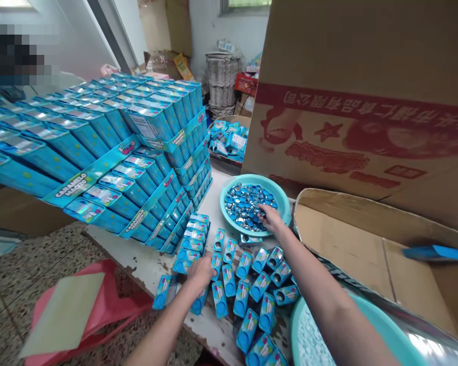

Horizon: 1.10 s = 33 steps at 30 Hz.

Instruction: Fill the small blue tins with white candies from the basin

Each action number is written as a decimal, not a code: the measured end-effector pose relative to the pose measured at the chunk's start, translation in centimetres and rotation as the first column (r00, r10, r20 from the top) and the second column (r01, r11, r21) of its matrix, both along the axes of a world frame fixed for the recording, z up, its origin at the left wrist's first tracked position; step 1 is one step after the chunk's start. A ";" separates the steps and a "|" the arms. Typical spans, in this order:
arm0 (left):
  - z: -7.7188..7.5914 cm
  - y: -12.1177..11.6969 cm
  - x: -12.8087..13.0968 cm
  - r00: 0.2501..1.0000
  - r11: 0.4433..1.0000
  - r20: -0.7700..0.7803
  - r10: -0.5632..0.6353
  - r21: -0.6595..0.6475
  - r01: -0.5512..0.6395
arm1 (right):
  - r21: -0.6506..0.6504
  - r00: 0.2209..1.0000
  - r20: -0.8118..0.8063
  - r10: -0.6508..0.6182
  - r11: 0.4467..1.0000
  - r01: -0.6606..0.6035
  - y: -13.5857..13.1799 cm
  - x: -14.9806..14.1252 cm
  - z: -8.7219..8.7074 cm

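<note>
My left hand (200, 271) is closed around a small blue box (216, 262) among the standing boxes on the table; its fingertips are partly hidden. Over a turquoise basin (284, 201) filled with round blue and silver caps (244, 203), my right hand (270, 218) has its fingers pinched on a cap. Many loose blue boxes (240, 297) stand or lie between my arms, some with a blue round cap on top and some with a dark round hole. Left of them is a short packed row of boxes (193, 241).
Stacked trays of blue boxes (133, 147) rise on the left. At right are a low open carton (347, 218), a tall cardboard panel (359, 101), and a second basin (381, 317) of small white pieces. A pink stool (110, 290) stands lower left.
</note>
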State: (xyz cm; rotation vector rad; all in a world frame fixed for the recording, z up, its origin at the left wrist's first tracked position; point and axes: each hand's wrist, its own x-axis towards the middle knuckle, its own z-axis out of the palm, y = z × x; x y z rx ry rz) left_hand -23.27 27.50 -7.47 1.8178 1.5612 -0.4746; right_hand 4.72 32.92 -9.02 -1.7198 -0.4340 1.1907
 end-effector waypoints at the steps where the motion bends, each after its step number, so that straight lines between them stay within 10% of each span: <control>1: 0.2 0.0 -0.2 1.000 1.000 0.006 -0.009 0.001 0.009 | 0.033 0.996 -0.088 -0.010 0.999 0.013 -0.5 -0.2 0.6; 5: 1.9 -0.8 0.0 0.972 0.975 0.234 -0.004 0.217 -0.048 | 0.111 0.913 -0.404 0.051 0.994 -0.006 -4.5 -2.9 2.6; 9: 3.3 -2.4 1.8 0.727 0.927 0.652 -0.217 0.371 -0.055 | 0.098 0.771 -0.614 0.169 0.986 -0.139 -10.3 -8.1 3.1; 19: 1.4 -3.6 2.6 0.569 0.992 0.816 0.103 -0.044 -0.116 | 0.085 0.662 -0.739 0.125 0.992 -0.093 -14.5 -12.1 1.2; 26: 1.4 -1.2 2.6 0.338 0.733 0.658 0.673 -0.535 -0.419 | 0.082 0.668 -0.743 0.034 0.996 0.040 -14.2 -11.9 1.2; 28: 1.6 0.1 2.1 0.382 0.730 0.634 0.672 -0.482 -0.485 | 0.081 0.662 -0.749 0.026 0.995 0.053 -14.5 -11.8 1.3; 33: 2.4 3.5 1.4 0.880 0.955 0.378 0.288 -0.047 -0.292 | 0.070 0.650 -0.760 0.010 0.995 0.066 -16.0 -11.3 1.4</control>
